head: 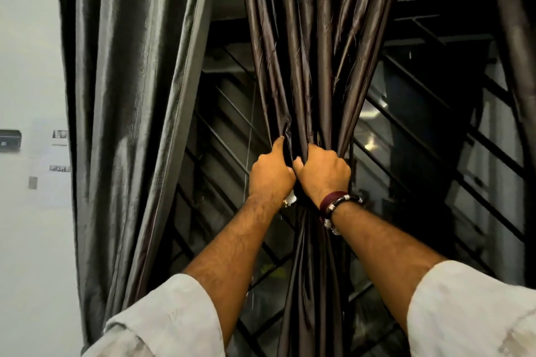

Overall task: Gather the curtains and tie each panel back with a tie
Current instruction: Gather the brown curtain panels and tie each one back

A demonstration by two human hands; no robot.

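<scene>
A dark brown satin curtain panel (307, 52) hangs in the middle, bunched into a narrow waist. My left hand (271, 172) and my right hand (322, 171) grip that waist side by side, fingers curled into the folds; my left forefinger points up along a fold. A small white and gold bit (290, 199) shows under my left wrist; whether it is a tie I cannot tell. A second, greyer curtain panel (127, 95) hangs loose at the left. Another curtain edge (516, 38) shows at the far right.
Behind the curtains is a window with a dark metal grille (435, 139) of slanted bars. A white wall (29, 66) with a small dark fixture (10, 139) lies to the left. I wear bracelets (336, 204) on my right wrist.
</scene>
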